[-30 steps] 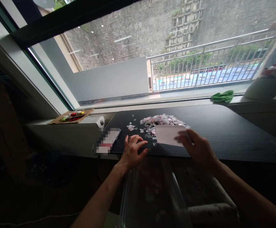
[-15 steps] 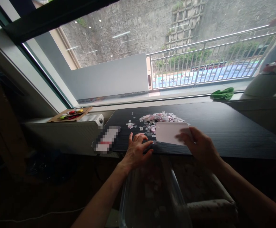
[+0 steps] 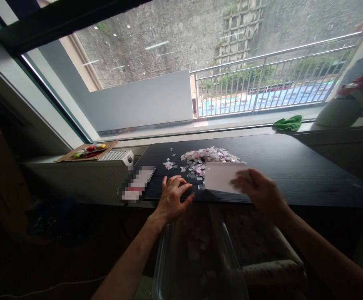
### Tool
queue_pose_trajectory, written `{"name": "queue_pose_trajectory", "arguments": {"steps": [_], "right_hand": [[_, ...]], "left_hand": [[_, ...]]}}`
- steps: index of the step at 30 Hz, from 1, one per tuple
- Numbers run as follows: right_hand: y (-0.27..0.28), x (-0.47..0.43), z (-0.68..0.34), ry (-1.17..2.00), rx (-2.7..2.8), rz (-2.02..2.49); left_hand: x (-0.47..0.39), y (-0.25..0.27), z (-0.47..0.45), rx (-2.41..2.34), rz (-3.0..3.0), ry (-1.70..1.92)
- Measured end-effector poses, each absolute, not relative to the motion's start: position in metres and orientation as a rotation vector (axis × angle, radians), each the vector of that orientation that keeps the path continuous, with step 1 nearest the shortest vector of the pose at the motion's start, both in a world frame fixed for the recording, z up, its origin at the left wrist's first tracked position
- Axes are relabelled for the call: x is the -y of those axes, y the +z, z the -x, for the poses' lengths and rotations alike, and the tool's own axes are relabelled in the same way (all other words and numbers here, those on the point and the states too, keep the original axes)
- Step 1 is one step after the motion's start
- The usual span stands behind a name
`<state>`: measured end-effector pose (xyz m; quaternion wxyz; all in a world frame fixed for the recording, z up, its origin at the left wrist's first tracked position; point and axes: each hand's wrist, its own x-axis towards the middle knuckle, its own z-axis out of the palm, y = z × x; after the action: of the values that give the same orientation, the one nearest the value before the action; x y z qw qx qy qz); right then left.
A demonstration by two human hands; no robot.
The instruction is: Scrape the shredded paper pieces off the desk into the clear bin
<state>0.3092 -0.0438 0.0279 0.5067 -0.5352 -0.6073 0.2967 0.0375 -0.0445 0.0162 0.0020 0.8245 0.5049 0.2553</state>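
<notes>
A heap of small white and pinkish paper scraps (image 3: 211,155) lies on the dark table (image 3: 278,166), with a few loose bits to its left. My right hand (image 3: 261,189) grips a flat pale card (image 3: 220,177) by its right end. The card stands tilted in front of the heap, hiding part of it. My left hand (image 3: 173,196), fingers spread and bent, hovers at or touches the table's front edge, left of the card, and holds nothing. Below the edge sits a clear plastic bin (image 3: 159,266) with some paper scraps (image 3: 194,250) inside.
A pixelated phone-like object (image 3: 137,183) lies at the table's left end. Beside it, a white radiator (image 3: 115,156) carries a cardboard piece with colourful items (image 3: 90,150). A green cloth (image 3: 289,123) and a white spray bottle (image 3: 340,110) stand along the windowsill.
My left hand has moved slightly left, away from the card. The card, still in my right hand, has hardly shifted. The whole view has swung a little.
</notes>
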Motion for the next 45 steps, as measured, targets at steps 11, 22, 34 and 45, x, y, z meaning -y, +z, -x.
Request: {"name": "queue_pose_trajectory", "arguments": {"steps": [11, 22, 34, 45], "right_hand": [[0.034, 0.031, -0.309, 0.626, 1.39, 1.354], [0.04, 0.032, -0.311, 0.499, 1.518, 1.437], [0.041, 0.035, -0.305, 0.734, 1.568, 1.245], [0.033, 0.027, -0.303, 0.77, 1.404, 1.363]], "left_hand": [[0.05, 0.012, -0.032, -1.607, -2.495, 0.79], [0.051, 0.012, -0.033, -1.615, -2.495, 0.792], [0.057, 0.015, -0.036, -1.599, -2.61, 0.8], [0.064, 0.02, -0.043, -1.643, -2.607, 0.795]]}}
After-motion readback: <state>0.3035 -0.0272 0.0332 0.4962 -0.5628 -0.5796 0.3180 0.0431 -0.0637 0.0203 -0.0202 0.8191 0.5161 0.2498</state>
